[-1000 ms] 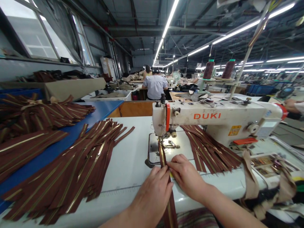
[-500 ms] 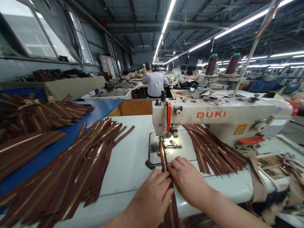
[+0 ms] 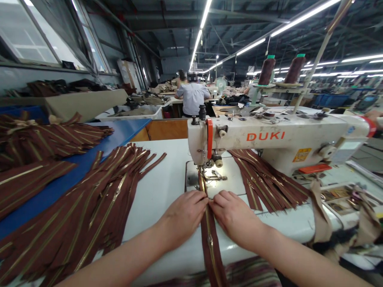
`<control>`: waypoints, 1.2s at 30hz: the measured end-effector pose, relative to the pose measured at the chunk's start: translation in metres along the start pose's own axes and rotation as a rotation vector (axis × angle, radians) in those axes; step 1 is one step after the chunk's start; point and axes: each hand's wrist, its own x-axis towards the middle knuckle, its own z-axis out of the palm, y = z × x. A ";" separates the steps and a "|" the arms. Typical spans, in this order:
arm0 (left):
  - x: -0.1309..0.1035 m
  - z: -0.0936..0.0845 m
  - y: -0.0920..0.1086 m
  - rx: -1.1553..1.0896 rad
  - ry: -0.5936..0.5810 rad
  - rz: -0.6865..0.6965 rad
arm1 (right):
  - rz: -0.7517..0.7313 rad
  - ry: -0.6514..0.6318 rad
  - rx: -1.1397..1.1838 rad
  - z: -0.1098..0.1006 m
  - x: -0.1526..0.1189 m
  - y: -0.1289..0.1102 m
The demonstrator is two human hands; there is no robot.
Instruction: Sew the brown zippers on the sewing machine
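A brown zipper (image 3: 211,243) with gold teeth runs from under the needle of the sewing machine (image 3: 233,135) toward me and over the table's front edge. My left hand (image 3: 187,211) pinches its left edge, and my right hand (image 3: 231,211) pinches the right edge just across from it. The fingertips of both hands nearly meet, a short way in front of the metal needle plate (image 3: 239,175). A zipper slider shows below my hands. More brown zippers (image 3: 269,183) lie fanned out under the machine arm.
A large pile of brown zippers (image 3: 89,207) covers the table's left side, with further bundles (image 3: 54,137) on a blue table (image 3: 131,129). Thread cones (image 3: 266,71) stand behind the machine. At right sits a tray of small parts (image 3: 341,203). A person (image 3: 194,97) sits ahead.
My left hand has moved forward along the zipper, level with my right, and its forearm now shows more. The slider below my hands has come into view. The camera view has shifted slightly.
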 end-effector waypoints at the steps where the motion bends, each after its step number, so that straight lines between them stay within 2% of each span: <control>1: -0.001 0.000 0.000 0.001 0.002 -0.006 | 0.017 0.001 0.041 -0.001 -0.002 0.003; 5: -0.003 -0.001 0.000 -0.005 0.011 -0.003 | 0.042 0.041 0.169 -0.002 -0.011 0.013; 9: -0.003 0.001 0.000 -0.034 0.025 -0.010 | -0.053 0.078 0.177 -0.002 -0.012 0.016; 18: -0.003 -0.002 0.001 -0.038 0.003 -0.013 | -0.192 0.034 -0.056 0.001 -0.001 0.012; 27: -0.003 0.001 0.000 -0.034 0.025 -0.011 | -0.097 0.037 -0.001 0.001 -0.003 0.009; 36: -0.004 0.003 -0.002 -0.043 0.025 -0.010 | -0.113 0.027 -0.004 -0.001 0.000 0.010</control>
